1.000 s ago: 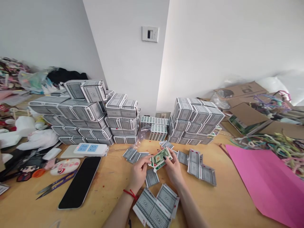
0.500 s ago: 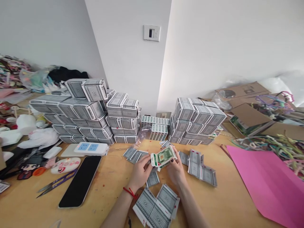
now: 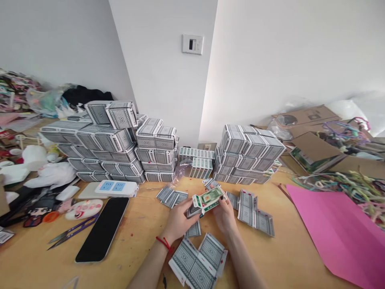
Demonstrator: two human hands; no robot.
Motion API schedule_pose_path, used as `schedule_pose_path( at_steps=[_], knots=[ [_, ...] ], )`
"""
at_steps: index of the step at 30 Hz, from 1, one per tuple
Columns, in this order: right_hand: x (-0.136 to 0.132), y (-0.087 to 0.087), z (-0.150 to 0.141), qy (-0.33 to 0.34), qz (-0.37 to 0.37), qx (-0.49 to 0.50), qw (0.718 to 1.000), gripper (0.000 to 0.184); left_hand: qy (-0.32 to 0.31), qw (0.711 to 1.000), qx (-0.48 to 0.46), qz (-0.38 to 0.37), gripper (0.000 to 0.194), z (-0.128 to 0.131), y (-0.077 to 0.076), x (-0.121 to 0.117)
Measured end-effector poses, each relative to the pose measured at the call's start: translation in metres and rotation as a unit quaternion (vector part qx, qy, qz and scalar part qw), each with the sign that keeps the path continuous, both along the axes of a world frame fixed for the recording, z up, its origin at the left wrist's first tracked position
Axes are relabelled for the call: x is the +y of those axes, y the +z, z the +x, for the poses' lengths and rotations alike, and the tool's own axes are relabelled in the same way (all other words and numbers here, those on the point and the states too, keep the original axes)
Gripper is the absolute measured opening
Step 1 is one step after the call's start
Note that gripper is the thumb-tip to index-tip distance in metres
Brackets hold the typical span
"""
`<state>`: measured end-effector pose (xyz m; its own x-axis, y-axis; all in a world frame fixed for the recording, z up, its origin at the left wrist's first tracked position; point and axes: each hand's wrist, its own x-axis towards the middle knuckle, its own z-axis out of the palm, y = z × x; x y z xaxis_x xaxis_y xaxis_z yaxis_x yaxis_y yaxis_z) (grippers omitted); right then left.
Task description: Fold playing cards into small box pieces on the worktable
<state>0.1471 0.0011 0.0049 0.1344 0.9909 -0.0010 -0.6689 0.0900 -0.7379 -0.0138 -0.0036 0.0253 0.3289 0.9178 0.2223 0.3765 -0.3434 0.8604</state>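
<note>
Both hands meet at the middle of the wooden table (image 3: 141,237). My right hand (image 3: 224,214) grips a green and white card pack (image 3: 209,198), held tilted above the table. My left hand (image 3: 180,218), with a red string at the wrist, pinches a grey patterned flat carton (image 3: 192,210) just under the pack's left end. Flat unfolded cartons (image 3: 197,261) lie right below my wrists, and more flat cartons (image 3: 255,212) lie to the right.
Stacks of grey patterned boxes (image 3: 111,148) stand at the back left, with more boxes (image 3: 249,152) at the back right and green-edged packs (image 3: 197,160) between them. A black phone (image 3: 102,228), purple scissors (image 3: 72,232) and a power strip (image 3: 116,187) lie left. A pink sheet (image 3: 337,233) lies right.
The pack has been lifted a little and turned in my right hand. My left hand left the pack and now pinches a grey carton beneath it.
</note>
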Motion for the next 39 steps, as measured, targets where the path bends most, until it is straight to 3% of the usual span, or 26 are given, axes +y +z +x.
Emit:
schedule_pose_path(
  at_steps=[10,22,31,39],
  knots=[
    [0.007,-0.009,0.019,-0.041,-0.047,0.034,0.997,0.035,0.011,1.000,0.017,-0.021,0.033,-0.006,-0.013,0.002],
    [0.008,-0.005,0.028,-0.094,-0.050,0.176,0.979,0.028,0.001,0.998,-0.031,-0.052,0.032,-0.003,0.001,0.001],
    [0.006,0.000,0.020,0.002,-0.059,0.153,0.987,0.040,0.063,0.996,-0.057,-0.022,0.029,-0.002,-0.015,0.005],
    [0.004,-0.001,0.016,0.024,-0.056,0.121,0.991,0.038,0.109,0.992,-0.017,0.069,0.023,-0.007,-0.014,0.002]
  ],
)
